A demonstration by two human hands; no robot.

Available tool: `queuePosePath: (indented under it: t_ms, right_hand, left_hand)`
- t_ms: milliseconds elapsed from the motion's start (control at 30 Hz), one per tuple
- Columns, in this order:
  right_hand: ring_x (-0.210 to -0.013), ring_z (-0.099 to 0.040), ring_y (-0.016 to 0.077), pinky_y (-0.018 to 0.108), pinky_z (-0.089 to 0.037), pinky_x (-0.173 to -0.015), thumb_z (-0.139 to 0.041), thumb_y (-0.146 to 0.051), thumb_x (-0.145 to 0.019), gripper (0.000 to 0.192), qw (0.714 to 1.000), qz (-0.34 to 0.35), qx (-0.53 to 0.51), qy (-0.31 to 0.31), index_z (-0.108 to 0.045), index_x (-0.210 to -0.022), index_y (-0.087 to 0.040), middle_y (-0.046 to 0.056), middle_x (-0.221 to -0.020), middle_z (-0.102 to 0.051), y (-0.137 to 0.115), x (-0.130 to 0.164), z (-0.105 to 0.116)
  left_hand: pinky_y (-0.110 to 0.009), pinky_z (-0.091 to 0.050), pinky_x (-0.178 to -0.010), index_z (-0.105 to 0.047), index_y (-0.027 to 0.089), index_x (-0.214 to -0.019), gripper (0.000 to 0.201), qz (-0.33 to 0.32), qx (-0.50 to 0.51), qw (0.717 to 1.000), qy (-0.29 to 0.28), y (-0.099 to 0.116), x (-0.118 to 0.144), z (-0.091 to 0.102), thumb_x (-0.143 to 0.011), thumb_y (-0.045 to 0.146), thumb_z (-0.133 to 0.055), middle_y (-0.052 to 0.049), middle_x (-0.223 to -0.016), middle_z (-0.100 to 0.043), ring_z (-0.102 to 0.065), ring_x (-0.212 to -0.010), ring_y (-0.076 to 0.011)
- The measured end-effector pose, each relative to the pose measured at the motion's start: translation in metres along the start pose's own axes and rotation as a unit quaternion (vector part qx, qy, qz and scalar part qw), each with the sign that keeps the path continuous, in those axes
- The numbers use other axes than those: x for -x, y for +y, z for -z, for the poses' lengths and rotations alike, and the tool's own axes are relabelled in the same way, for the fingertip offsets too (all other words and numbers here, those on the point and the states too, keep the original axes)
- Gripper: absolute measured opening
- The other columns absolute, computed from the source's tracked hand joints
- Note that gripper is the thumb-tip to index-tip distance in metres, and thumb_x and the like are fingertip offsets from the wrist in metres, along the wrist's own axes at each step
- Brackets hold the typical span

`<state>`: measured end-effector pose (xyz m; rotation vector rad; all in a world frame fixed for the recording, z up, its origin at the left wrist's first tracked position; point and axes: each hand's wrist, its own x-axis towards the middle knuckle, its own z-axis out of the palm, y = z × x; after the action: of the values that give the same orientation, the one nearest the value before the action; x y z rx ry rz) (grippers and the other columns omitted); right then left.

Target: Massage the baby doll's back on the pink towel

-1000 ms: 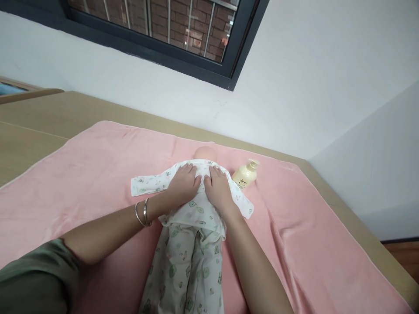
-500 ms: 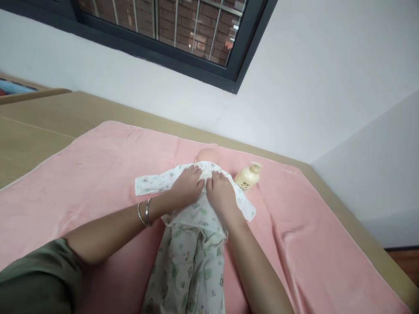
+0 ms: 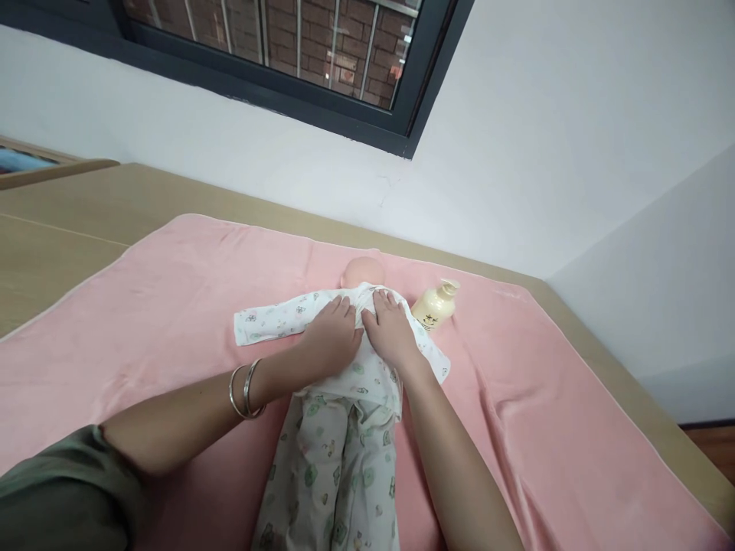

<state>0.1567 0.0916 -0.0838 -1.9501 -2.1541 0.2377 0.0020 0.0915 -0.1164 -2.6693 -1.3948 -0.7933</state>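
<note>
A baby doll (image 3: 364, 273) lies on a pink blanket, its bald head away from me and its face not visible. It wears a white printed long-sleeved top (image 3: 367, 376) and matching trousers (image 3: 321, 467). My left hand (image 3: 334, 337) rests on the left side of the doll's upper body, fingers extended over the cloth. On the right side lies my right hand (image 3: 391, 329), also with fingers stretched out flat on the top. The two thumbs nearly meet at the middle. Both sleeves of the top spread outward.
Close to the doll's right-side sleeve, a cream pump bottle (image 3: 435, 306) leans on the pink blanket (image 3: 189, 291). Beneath is a wooden surface (image 3: 74, 207) bordered by a white wall. A dark-framed window (image 3: 407, 115) is set above.
My hands have shifted slightly on the top, the left one a little to the right and down. The cloth near the doll's neck is bunched differently.
</note>
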Motion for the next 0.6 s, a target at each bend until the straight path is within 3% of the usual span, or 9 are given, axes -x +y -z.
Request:
queuePosePath:
  t_ms: [167, 333, 467, 600]
  right_hand:
    - [-0.149, -0.036, 0.0323, 0.046, -0.025, -0.123, -0.03, -0.031, -0.105, 0.055, 0.999, -0.021, 0.039, 0.022, -0.049, -0.143, 0.004, 0.027, -0.153, -0.046, -0.02, 0.013, -0.001]
    - [-0.143, -0.045, 0.0311, 0.042, -0.031, -0.12, -0.033, -0.028, -0.104, 0.047, 0.999, 0.008, 0.043, 0.023, -0.065, -0.127, -0.004, 0.025, -0.138, -0.061, -0.041, 0.033, 0.002]
    - [-0.146, -0.043, 0.03, 0.041, -0.032, -0.12, -0.033, -0.029, -0.105, 0.047, 1.0, -0.007, 0.013, 0.019, -0.061, -0.134, -0.006, 0.021, -0.147, -0.055, -0.036, 0.027, 0.004]
    - [-0.151, -0.033, 0.0313, 0.043, -0.025, -0.124, -0.033, -0.039, -0.106, 0.058, 0.999, -0.031, -0.012, 0.017, -0.048, -0.146, 0.0, 0.023, -0.157, -0.043, -0.016, 0.011, 0.002]
  left_hand:
    - [-0.052, -0.049, -0.103, -0.07, 0.018, -0.095, 0.026, -0.065, 0.042, 0.996, -0.034, -0.02, -0.011, 0.004, -0.094, 0.021, -0.044, -0.015, -0.102, -0.071, -0.063, -0.108, -0.031]
    - [-0.047, -0.05, -0.102, -0.071, 0.017, -0.101, 0.029, -0.02, 0.054, 0.996, -0.064, -0.038, -0.025, 0.0, -0.095, 0.023, -0.043, -0.015, -0.113, -0.071, -0.063, -0.115, -0.0291]
    - [-0.046, -0.047, -0.108, -0.066, 0.009, -0.119, 0.038, 0.048, 0.068, 0.994, -0.069, -0.037, -0.027, -0.003, -0.099, 0.026, -0.038, -0.019, -0.129, -0.067, -0.059, -0.126, -0.0293]
    - [-0.052, -0.044, -0.11, -0.063, 0.005, -0.12, 0.038, 0.042, 0.031, 0.999, -0.017, -0.024, -0.019, -0.008, -0.1, 0.029, -0.04, -0.023, -0.127, -0.066, -0.057, -0.127, -0.0341]
